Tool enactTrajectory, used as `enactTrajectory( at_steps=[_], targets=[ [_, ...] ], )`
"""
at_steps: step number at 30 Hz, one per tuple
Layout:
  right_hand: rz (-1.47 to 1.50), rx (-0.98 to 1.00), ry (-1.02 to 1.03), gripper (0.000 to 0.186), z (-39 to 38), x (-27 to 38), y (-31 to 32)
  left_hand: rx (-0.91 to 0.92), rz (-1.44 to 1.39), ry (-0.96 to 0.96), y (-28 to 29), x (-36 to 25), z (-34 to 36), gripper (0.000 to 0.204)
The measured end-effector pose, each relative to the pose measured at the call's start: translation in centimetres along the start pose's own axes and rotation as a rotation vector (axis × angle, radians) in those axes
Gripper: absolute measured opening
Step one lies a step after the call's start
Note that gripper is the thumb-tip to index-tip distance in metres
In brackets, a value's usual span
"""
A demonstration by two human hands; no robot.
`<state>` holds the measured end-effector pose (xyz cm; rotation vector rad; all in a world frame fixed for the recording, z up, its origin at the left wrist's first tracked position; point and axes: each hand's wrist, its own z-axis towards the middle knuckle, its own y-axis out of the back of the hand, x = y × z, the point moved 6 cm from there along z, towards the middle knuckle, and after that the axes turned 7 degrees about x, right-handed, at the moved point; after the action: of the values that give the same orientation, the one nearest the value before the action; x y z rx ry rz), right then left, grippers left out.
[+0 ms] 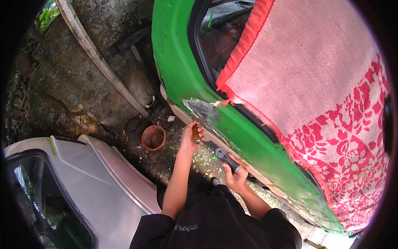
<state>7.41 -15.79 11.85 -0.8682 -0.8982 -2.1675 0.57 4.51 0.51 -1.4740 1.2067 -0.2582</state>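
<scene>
My left hand is closed around an amber-handled tool with a metal cap at its near end; I cannot make out its far end. It is held close to the green car body, at a scraped patch where grey shows through the paint. Just to the right, my right hand grips a dark grey hand tool with a round hub and a narrow dark front part. That front part points toward the capped end of the amber handle, with a small gap between them.
A pink and red floral towel hangs over the car's window and roof. Behind me on the left stands a silver-white vehicle. A terracotta pot sits on the ground, littered with paint flakes. A long curved strip leans at the far left.
</scene>
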Motion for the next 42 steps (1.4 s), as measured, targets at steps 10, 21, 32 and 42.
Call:
enactTrajectory(
  at_steps=[10,21,32,42],
  targets=[
    [-0.129,0.061,-0.077,0.04,-2.9,-4.9,-3.3,0.148,-0.218,0.074,1.4,-0.5,2.8,0.021],
    [-0.019,-0.213,0.462,0.022,-1.8,1.6,0.5,0.012,-0.09,-0.011,0.7,1.7,2.9,0.017],
    [-0.014,-0.202,0.128,0.024,-1.0,1.4,1.4,-0.061,-0.089,-0.086,-0.7,1.8,2.5,0.013],
    [-0.089,-0.071,-0.17,0.017,-2.2,-3.9,-0.4,-0.075,-0.085,-0.125,-0.1,1.4,3.3,0.013]
  ],
)
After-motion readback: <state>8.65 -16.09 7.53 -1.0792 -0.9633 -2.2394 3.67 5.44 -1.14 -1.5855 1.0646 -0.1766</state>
